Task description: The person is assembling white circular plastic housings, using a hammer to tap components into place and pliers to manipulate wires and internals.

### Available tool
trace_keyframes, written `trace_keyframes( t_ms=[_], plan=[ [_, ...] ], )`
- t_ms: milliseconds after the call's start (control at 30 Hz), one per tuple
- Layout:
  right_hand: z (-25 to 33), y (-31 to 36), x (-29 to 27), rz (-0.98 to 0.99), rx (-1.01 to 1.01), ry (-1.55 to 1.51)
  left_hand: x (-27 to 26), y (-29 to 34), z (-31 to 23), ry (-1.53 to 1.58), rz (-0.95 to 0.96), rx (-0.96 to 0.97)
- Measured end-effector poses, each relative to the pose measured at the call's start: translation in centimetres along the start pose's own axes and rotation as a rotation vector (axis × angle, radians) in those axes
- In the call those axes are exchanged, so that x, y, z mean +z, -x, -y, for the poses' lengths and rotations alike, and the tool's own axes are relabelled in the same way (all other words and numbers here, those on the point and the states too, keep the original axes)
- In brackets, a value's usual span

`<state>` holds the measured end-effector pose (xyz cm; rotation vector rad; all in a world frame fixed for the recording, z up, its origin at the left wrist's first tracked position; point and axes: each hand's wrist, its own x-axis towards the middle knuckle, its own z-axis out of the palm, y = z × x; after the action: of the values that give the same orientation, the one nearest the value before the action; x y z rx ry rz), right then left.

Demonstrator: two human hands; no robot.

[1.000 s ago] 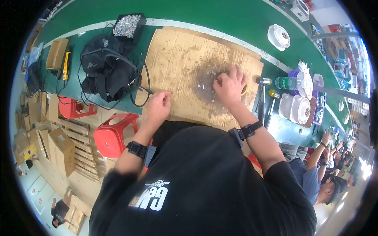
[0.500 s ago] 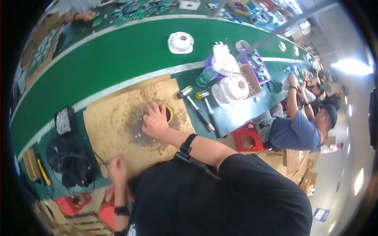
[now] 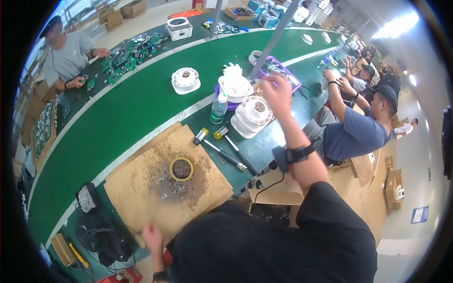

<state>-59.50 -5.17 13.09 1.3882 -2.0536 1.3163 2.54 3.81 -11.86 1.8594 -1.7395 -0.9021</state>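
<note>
Right hand (image 3: 277, 94) raised, blurred, over white round housings (image 3: 254, 115); grip cannot be told. Left hand (image 3: 152, 234) curled at cardboard sheet (image 3: 141, 188) near edge, nothing seen held. Yellow-rimmed cup (image 3: 181, 169) placed on cardboard.

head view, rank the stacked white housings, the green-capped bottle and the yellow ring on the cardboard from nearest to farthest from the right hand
1. Stacked white housings, just below-left of the right hand.
2. Green-capped bottle, further left, at the belt's edge.
3. Yellow ring, far down-left on the cardboard.
</note>
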Motion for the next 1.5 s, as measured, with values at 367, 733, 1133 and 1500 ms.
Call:
trace_keyframes(
  t_ms=[367, 733, 1133, 1500],
  plan=[
    [-4.3, -5.0, -6.4, -0.091, 0.403, -0.223, 0.0, -0.7, -3.2, -0.008, -0.011, 0.012],
    [11.2, 19.7, 6.9, 0.887, -0.042, -0.489, -1.2, 0.4, 0.1, -0.155, 0.184, -0.118],
    [15.8, 24.0, 11.9, 0.979, -0.183, -0.018, -0.7, 4.5, -3.5, 0.218, 0.071, -0.051],
    [18.7, 24.7, 12.1, 1.167, -0.117, -0.232, -1.4, 4.8, -4.1, 0.140, -0.011, 0.015]
  ],
)
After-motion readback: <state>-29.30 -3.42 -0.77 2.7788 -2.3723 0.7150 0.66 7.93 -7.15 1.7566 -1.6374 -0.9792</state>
